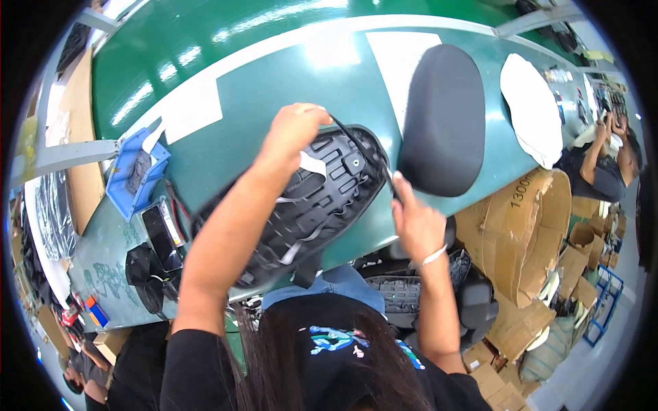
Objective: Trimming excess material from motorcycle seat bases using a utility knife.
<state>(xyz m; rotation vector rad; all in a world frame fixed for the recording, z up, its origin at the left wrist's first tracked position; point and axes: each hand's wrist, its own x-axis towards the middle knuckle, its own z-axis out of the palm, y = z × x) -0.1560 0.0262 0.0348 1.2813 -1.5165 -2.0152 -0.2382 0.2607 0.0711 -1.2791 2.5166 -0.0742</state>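
The left hand [296, 130] has its fingers closed on a black strip [351, 139]; the right hand [417, 222] curls beside its lower end, grip unclear. Between them lies the black shell [341, 177], strip slanting across, its fastening seemingly unfinished.

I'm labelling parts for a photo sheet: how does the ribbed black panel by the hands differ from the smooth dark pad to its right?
The ribbed black panel shows ridges and recesses, while the smooth dark pad has a plain face. The panel carries white strips; the pad shows none. The left forearm partly covers the panel, whereas the pad lies untouched. Both are dark and elongated.
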